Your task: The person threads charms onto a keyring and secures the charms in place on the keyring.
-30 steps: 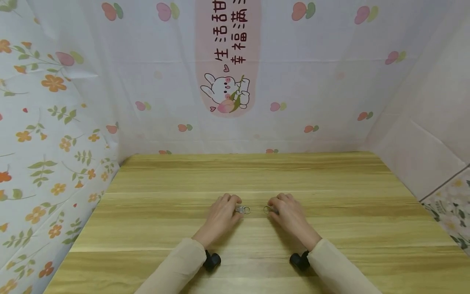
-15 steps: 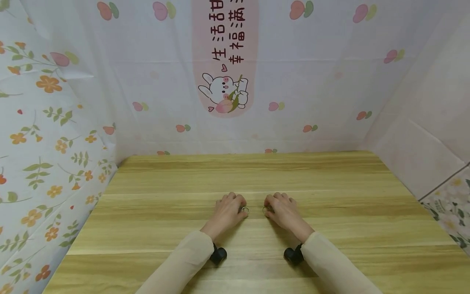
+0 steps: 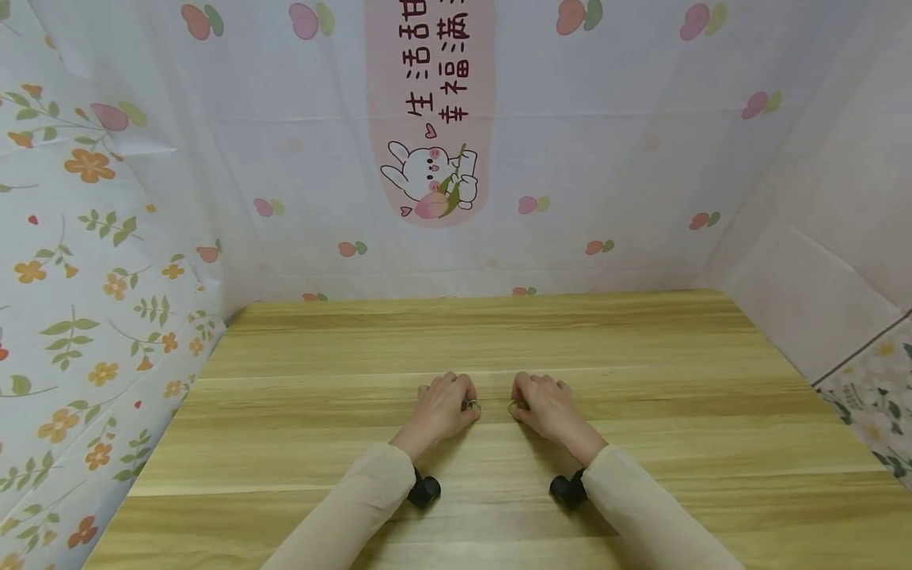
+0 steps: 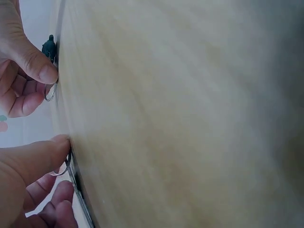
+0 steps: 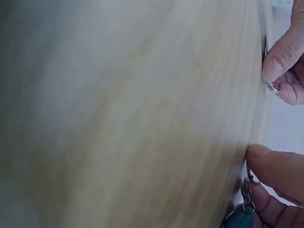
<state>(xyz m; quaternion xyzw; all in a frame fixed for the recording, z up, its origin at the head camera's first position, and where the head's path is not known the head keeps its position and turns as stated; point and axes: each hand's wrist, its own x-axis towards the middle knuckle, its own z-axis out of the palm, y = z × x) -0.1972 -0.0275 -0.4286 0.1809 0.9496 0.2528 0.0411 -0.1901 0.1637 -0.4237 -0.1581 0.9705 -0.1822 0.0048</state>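
Hands low on pale wooden bench, near its middle: left hand pinches small silver metal ring, right hand pinches another silver split ring w/ teal charm attached. Risk: thin rings lie flat, so fingertips prob slip & lose them.

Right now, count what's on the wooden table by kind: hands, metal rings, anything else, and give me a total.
Hands: 2, the left hand and the right hand, both resting on the table.
Metal rings: 2, the left ring pinched by the left hand, the right ring pinched by the right hand.
Dark charm: 1, the charm below the right ring.
Total: 5.
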